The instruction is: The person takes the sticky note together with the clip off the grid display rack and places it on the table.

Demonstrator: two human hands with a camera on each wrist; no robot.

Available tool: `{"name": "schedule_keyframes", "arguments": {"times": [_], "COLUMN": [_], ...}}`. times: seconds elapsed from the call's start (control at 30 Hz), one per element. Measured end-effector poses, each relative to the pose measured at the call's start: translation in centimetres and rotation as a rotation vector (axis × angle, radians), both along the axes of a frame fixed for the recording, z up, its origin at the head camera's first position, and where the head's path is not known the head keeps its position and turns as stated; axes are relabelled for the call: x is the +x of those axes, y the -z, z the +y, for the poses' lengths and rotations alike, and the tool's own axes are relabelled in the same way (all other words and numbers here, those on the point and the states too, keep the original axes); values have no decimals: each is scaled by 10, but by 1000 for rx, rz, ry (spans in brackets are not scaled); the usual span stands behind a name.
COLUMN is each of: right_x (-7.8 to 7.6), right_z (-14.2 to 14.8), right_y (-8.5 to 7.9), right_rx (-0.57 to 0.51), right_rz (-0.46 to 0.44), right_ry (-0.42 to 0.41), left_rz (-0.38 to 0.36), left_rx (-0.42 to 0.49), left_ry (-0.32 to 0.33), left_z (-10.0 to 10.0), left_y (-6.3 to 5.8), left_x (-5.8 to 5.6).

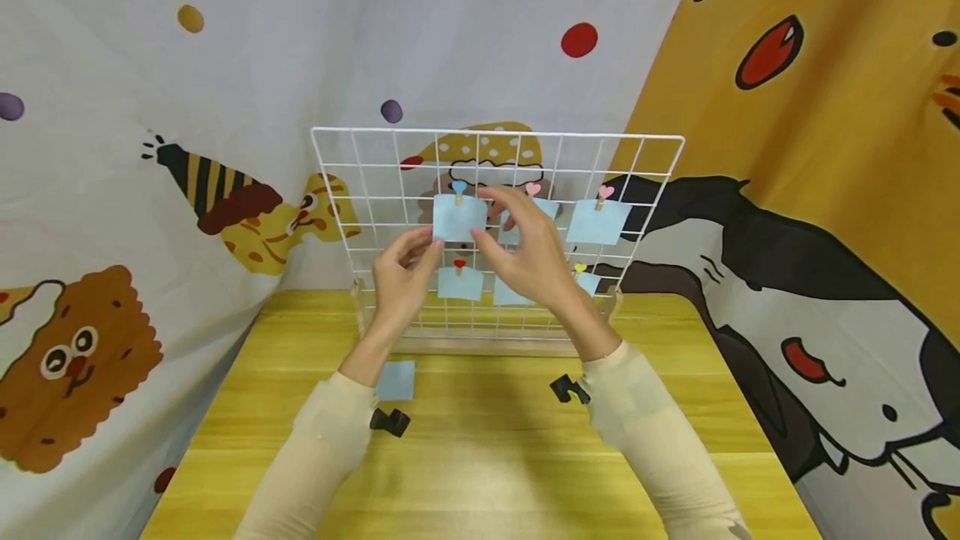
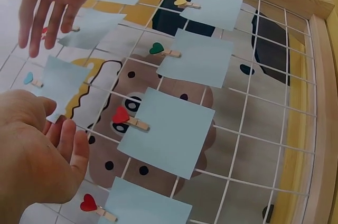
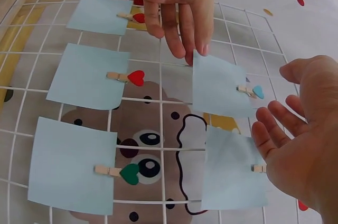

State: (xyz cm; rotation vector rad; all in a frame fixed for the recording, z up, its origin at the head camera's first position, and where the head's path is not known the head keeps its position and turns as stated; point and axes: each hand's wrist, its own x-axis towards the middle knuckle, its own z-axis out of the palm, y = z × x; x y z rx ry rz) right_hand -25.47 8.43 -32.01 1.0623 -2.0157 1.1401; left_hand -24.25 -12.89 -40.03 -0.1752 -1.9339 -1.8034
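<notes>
A light blue paper square (image 1: 459, 218) hangs on a white wire grid (image 1: 495, 134) from a small wooden clothespin with a blue heart (image 3: 257, 92). My left hand (image 1: 402, 275) pinches the lower left corner of that square between thumb and fingers, as the right wrist view (image 3: 179, 7) suggests. My right hand (image 1: 528, 252) is spread beside the square's right edge, fingers loosely bent and gripping nothing. In the left wrist view, the right hand (image 2: 55, 2) stands apart from the paper. Behind it, a neighbouring square (image 3: 232, 166) is partly covered.
More blue squares hang in two rows, including one under a pink heart clip (image 1: 598, 223) and one under a red heart clip (image 1: 460, 283). A loose blue square (image 1: 396, 380) lies on the wooden table (image 1: 480, 457). The grid stands in a wooden base (image 1: 480, 346).
</notes>
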Motion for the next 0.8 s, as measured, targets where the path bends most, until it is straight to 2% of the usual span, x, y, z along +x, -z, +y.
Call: {"name": "schedule_keyframes", "arguments": {"times": [0.33,0.8], "right_x": [-8,-15], "right_z": [-7,-16], "right_y": [-10,-13], "right_rx": [27,92], "right_rz": [5,66], "right_ry": [-5,20], "left_rz": [-20,-36], "left_rx": [8,21], "left_ry": [-42,-45], "left_z": [6,4], "left_y": [-4,-4], "left_x": [-3,-5]}}
